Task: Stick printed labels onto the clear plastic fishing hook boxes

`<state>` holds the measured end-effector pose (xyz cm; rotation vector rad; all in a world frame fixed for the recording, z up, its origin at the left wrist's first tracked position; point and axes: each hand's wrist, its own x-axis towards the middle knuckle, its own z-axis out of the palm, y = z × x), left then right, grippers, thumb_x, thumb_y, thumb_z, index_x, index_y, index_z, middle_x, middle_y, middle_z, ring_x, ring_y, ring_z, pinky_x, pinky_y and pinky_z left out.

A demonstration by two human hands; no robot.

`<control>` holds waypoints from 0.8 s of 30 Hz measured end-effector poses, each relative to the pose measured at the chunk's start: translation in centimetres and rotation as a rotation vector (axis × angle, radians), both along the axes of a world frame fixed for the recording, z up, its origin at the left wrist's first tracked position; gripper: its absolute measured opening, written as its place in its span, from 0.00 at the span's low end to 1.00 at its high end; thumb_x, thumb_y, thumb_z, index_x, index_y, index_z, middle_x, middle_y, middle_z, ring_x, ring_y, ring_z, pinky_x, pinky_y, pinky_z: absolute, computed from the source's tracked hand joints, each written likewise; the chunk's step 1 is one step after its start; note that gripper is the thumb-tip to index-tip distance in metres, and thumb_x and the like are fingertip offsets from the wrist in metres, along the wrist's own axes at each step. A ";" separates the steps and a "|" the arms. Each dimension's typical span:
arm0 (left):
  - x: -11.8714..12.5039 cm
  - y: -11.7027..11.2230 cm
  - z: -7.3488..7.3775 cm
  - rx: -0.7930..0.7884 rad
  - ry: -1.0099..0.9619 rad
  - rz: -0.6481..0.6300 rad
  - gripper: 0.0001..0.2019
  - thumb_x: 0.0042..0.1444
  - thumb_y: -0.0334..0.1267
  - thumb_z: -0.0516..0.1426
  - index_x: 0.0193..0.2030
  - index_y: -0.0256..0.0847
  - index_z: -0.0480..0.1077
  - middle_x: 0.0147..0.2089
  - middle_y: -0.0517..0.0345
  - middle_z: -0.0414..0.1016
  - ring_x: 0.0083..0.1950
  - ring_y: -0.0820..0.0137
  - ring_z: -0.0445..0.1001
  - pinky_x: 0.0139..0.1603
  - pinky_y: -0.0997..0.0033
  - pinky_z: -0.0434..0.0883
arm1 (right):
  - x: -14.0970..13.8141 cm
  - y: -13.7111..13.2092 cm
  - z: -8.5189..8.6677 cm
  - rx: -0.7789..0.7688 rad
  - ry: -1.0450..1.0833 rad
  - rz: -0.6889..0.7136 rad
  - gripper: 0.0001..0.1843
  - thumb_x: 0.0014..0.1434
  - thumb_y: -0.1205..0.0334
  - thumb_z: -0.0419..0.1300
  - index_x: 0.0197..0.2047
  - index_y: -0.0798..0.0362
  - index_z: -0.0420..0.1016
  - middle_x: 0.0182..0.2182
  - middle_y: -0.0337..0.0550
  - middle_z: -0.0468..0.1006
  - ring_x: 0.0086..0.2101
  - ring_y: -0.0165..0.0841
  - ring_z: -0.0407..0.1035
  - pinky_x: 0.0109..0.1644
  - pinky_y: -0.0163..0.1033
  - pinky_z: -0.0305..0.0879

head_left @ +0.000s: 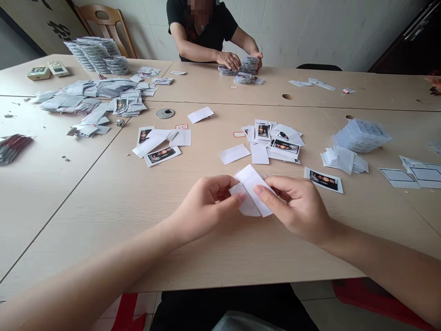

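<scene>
My left hand (203,207) and my right hand (296,207) together pinch a folded white paper sheet (250,193) above the wooden table (138,257), the fingertips of each pressing on its edges. Just right of my right hand lies a black-and-white printed card (324,180). Ahead of my hands are a loose pile of white papers and printed cards (275,142) and a smaller pile (160,147) further left. Part of the sheet is hidden behind my fingers.
A person across the table has both hands on stacks of packets (239,64). A heap of clear packets (361,135) sits at right, with taller stacks (93,55) at far left. A metal grommet (164,113) is set in the tabletop.
</scene>
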<state>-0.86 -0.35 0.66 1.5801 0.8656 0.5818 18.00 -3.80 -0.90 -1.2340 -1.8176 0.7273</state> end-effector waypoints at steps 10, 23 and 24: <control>-0.3 0.0 -0.1 0.166 0.108 -0.001 0.07 0.58 0.36 0.52 0.35 0.36 0.68 0.31 0.56 0.72 0.32 0.71 0.70 0.31 0.72 0.68 | 0.2 0.1 0.5 -0.190 0.127 0.132 0.10 0.62 0.60 0.55 0.31 0.54 0.70 0.24 0.38 0.68 0.25 0.28 0.62 0.26 0.33 0.59; -0.5 -0.8 0.4 0.535 0.236 -0.205 0.06 0.57 0.36 0.51 0.33 0.36 0.66 0.28 0.60 0.64 0.28 0.74 0.63 0.30 0.73 0.64 | 0.3 -0.5 1.3 -0.261 0.064 0.272 0.13 0.64 0.63 0.49 0.30 0.54 0.69 0.24 0.39 0.68 0.25 0.28 0.63 0.25 0.33 0.59; -0.6 -0.8 0.5 0.515 0.221 -0.234 0.08 0.59 0.37 0.50 0.34 0.36 0.66 0.28 0.59 0.65 0.28 0.74 0.63 0.30 0.73 0.64 | 0.3 -0.5 1.3 -0.264 0.066 0.270 0.13 0.64 0.62 0.49 0.29 0.54 0.68 0.23 0.39 0.68 0.24 0.28 0.63 0.24 0.33 0.58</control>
